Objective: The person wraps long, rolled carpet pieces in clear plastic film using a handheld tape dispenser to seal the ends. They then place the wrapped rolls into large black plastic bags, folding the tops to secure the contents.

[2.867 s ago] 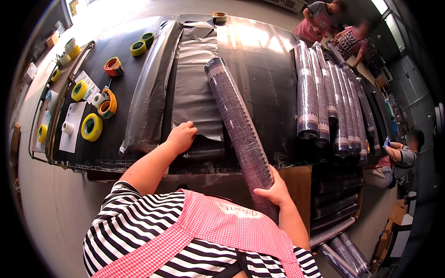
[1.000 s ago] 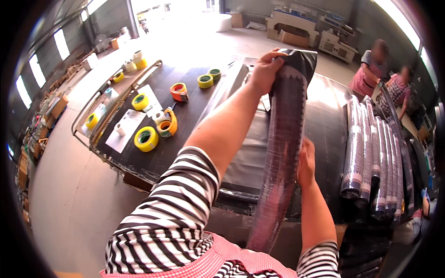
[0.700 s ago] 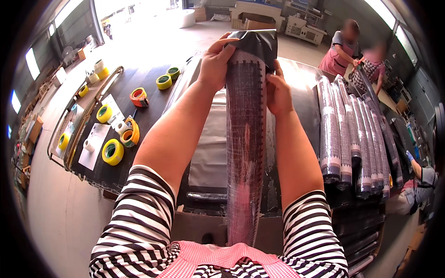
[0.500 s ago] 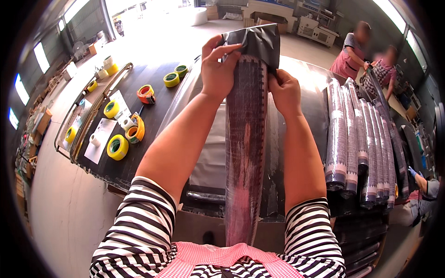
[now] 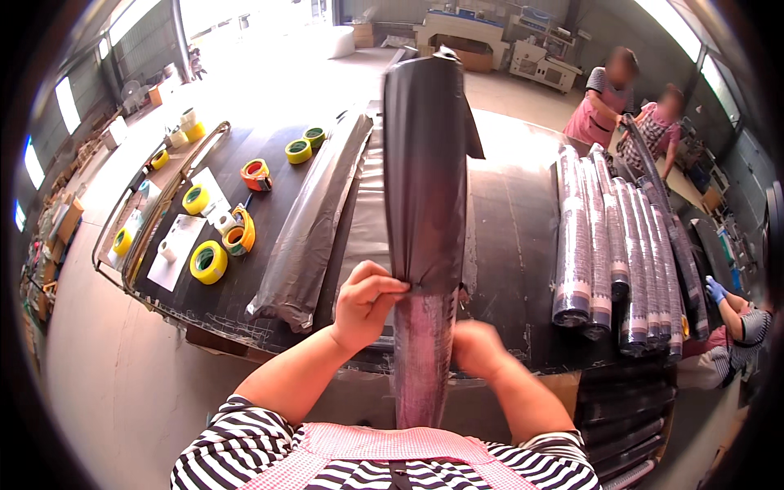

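A plastic-wrapped rug roll (image 5: 423,351) stands tilted in front of me, its near end by my apron. A black plastic sleeve (image 5: 425,175) covers its far part, down to about the height of my left hand. My left hand (image 5: 365,304) is closed, pinching the sleeve's lower edge at the roll's left side. At the right side of the roll is my right hand (image 5: 480,349), blurred by motion. Its fingertips are partly hidden, so I cannot tell whether it grips anything.
A black-wrapped roll (image 5: 314,220) lies left of centre on the dark table (image 5: 523,269). Farther left are yellow tape rolls (image 5: 209,261), an orange tape dispenser (image 5: 239,235) and paper sheets (image 5: 177,245). Several clear-wrapped rug rolls (image 5: 574,245) lie on the right. Co-workers (image 5: 604,106) stand beyond them.
The black sleeve has come down over the roll, from its far tip to well along its length. Both hands have moved toward me. A black-wrapped roll on the table now shows left of centre.
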`<state>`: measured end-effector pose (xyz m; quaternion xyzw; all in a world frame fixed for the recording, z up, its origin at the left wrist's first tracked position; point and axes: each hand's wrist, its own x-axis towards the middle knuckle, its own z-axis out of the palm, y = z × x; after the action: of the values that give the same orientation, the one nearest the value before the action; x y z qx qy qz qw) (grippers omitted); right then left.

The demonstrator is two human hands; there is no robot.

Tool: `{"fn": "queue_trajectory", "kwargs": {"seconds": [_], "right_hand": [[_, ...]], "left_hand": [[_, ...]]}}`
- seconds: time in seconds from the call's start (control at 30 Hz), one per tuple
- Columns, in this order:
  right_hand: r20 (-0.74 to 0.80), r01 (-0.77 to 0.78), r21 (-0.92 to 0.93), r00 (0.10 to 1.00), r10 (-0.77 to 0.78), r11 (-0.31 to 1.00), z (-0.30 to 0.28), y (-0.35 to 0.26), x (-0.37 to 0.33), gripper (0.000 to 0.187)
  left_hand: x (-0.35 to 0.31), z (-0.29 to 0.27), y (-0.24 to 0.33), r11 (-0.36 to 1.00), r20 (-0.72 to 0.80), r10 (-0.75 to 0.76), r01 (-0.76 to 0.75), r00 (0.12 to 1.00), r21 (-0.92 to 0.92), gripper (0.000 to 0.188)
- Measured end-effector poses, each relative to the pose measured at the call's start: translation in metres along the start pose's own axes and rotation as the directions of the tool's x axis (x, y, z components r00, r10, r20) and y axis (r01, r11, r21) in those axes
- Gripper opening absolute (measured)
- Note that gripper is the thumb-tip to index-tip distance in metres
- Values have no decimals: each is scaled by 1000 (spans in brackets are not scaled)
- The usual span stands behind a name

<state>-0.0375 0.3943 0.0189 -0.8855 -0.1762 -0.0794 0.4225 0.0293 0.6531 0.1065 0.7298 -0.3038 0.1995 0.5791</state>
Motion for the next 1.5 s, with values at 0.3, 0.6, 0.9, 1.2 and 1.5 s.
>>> {"fn": "queue_trajectory", "kwargs": {"seconds": [0.3,0.6,0.9,1.2,1.5], "right_hand": [[-77,-10,909,978,193,416,-2,-12,26,86],[-141,37,852,977,162,523,-15,-63,94,74],[-311,-1,636,915,258,772,13,-17,68,51],[-343,-72,62,935,88,996,-11,-2,53,4],[61,-177,-98,981,183,979,63,-5,-115,23]], "left_hand": [[1,46,-5,965,64,261,-260,963,-24,18],[65,30,13,936,-188,350,-339,918,90,22],[36,18,-22,993,188,116,-109,975,-47,27],[29,14,-30,973,82,228,-229,970,2,22],[-142,-6,-16,984,630,175,-110,756,-141,24]]}}
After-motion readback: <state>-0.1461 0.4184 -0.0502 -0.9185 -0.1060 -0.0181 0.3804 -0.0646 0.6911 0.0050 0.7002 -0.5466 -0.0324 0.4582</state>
